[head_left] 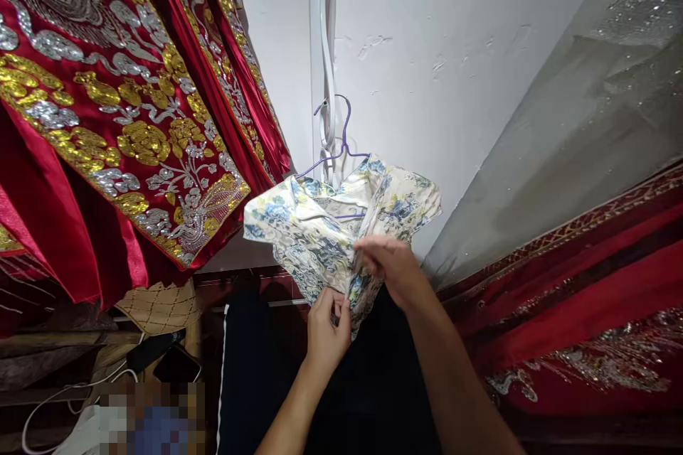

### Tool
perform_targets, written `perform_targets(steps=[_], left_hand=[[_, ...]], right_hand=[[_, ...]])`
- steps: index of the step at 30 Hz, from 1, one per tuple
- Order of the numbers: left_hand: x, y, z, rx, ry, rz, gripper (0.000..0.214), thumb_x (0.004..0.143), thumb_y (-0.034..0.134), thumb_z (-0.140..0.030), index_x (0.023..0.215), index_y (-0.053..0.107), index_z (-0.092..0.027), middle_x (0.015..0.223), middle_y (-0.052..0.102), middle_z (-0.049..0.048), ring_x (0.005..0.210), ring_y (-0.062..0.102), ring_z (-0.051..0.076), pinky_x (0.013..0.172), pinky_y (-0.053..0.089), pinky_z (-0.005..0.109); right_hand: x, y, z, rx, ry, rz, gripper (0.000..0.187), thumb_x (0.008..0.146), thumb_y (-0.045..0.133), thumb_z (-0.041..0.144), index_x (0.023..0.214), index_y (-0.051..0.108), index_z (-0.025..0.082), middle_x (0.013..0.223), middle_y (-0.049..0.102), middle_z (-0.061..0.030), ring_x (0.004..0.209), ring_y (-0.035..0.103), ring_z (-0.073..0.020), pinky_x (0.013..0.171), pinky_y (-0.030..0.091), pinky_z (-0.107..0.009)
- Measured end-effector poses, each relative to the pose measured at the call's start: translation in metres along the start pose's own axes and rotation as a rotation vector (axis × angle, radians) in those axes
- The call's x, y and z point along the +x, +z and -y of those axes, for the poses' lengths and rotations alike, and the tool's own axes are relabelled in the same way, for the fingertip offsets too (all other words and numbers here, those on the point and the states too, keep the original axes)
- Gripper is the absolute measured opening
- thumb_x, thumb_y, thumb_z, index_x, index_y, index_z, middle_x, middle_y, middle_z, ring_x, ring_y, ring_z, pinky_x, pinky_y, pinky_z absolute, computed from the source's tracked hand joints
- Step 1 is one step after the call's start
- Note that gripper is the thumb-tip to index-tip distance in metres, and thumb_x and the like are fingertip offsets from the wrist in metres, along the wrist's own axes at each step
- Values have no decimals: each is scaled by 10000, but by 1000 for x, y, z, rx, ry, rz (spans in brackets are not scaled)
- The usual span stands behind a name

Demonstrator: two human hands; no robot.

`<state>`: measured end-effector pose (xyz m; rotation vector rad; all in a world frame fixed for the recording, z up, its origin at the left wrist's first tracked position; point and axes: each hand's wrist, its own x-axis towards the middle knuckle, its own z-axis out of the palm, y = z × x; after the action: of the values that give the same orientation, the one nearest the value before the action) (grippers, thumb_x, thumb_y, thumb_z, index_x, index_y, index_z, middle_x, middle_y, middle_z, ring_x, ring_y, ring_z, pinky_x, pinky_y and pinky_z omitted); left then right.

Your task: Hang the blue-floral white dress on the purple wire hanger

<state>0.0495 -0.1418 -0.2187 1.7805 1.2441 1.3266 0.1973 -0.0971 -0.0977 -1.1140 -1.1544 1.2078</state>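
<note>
A short-sleeved floral blouse [320, 249], white with blue and yellow flowers, hangs from a purple wire hanger [344, 138]. My left hand [329, 323] is closed in a pinch on the blouse's front edge, near the lower end. Higher up on the same edge is my right hand [392, 266], slightly blurred. Its index finger lies against the fabric and the other fingers curl at the edge, closed on the blouse. The fabric directly behind both hands is hidden.
Red garments with gold and silver embroidery [144, 142] hang at the left. A sheer cover [538, 149] and red sequined fabric [592, 306] fill the right side. White straps [326, 50] hang against the wall. A phone [178, 366] and white cable [40, 405] lie low at the left.
</note>
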Motion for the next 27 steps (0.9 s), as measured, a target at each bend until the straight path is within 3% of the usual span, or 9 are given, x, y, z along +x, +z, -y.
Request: perform_targets(steps=[4,8,11,15,17,20,22,25,27], left_hand=[[-2,-2,14,68,36,42,233,978,479,-295,769,510,-197,735,497,10,681,497,152,656,396,271],[17,-23,4,79,12,126,204,966,526,-306,825,598,-179,758,574,20,670,526,145,634,418,265],[55,-49,-32,9,72,83,192,978,534,-320,1049,656,-191,836,645,32,717,572,150,667,464,270],[119,-76,-99,2,377,-140,359,991,545,-306,1340,581,-233,965,677,42,792,607,145,748,500,281],[142,-82,-127,93,501,-110,268,992,545,-285,1229,651,-214,1002,685,55,851,620,155,791,500,291],[159,-85,-150,228,617,-82,168,991,544,-262,975,690,-180,932,686,55,875,620,168,812,488,299],[163,-91,-152,232,630,-160,158,989,547,-263,944,675,-182,923,686,55,878,620,170,825,489,305],[167,-119,-135,63,531,-397,143,970,583,-296,943,676,-191,935,683,48,892,624,165,836,504,293],[169,-144,-110,-191,383,-545,148,951,613,-314,924,675,-183,909,669,35,865,622,148,813,516,262]], right_hand=[[39,8,63,155,-162,-4,257,768,771,386,769,699,139,538,522,35,423,326,-44,387,221,-191],[40,23,80,103,-298,-20,139,835,649,263,791,683,135,518,555,23,407,351,-49,397,230,-190],[28,29,73,26,-364,-46,130,854,581,221,774,656,153,502,555,29,427,399,-64,434,280,-192],[19,28,75,-54,-406,-33,154,852,561,218,739,646,159,498,547,27,440,408,-74,446,280,-205],[22,28,78,-80,-446,-33,152,851,572,239,743,646,162,505,545,25,454,416,-84,459,296,-215],[33,29,65,-102,-469,-66,172,851,603,303,735,608,176,534,519,31,480,413,-94,475,296,-228],[42,28,42,-164,-413,-84,222,833,621,333,680,541,193,525,457,48,469,358,-89,464,245,-238],[46,24,1,-312,-284,-66,292,800,617,334,605,434,217,508,347,64,477,280,-90,473,198,-254],[40,19,-24,-370,-244,-70,320,790,606,329,580,389,222,519,309,59,503,273,-99,494,206,-262]])
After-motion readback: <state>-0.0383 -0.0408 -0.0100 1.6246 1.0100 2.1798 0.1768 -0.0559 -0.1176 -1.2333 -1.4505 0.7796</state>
